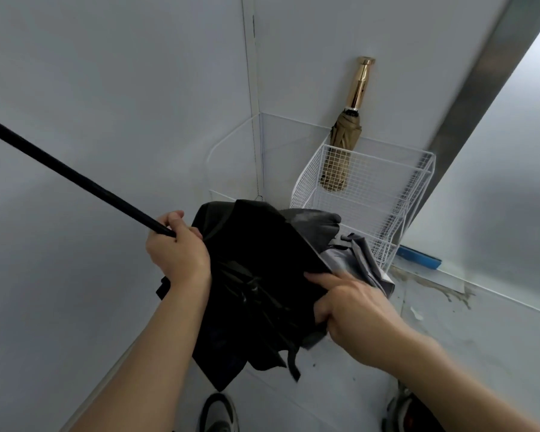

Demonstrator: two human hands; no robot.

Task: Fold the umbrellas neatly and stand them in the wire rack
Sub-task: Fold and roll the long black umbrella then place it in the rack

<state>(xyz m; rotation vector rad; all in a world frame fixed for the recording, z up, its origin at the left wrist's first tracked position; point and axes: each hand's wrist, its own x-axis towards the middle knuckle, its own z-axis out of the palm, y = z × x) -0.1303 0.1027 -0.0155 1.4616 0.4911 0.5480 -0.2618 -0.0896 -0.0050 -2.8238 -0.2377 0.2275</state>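
A black umbrella (pixel 256 275) hangs collapsed between my hands, its canopy loose and bunched. My left hand (pixel 176 247) grips its long black shaft (pixel 72 179), which runs up to the upper left. My right hand (pixel 353 310) pinches the canopy's lower right folds, index finger stretched along the cloth edge. A white wire rack (pixel 374 194) stands in the corner behind. In it leans a folded tan umbrella (pixel 343 141) with a shiny gold handle (pixel 360 82). A grey umbrella's cloth (pixel 359 257) lies behind the black canopy, in front of the rack.
White walls meet in a corner just left of the rack. A metal strip (pixel 468 104) runs diagonally at the right. A blue piece of tape (pixel 418 257) lies by the rack's base. My two shoes (pixel 219 413) show at the bottom on the stained floor.
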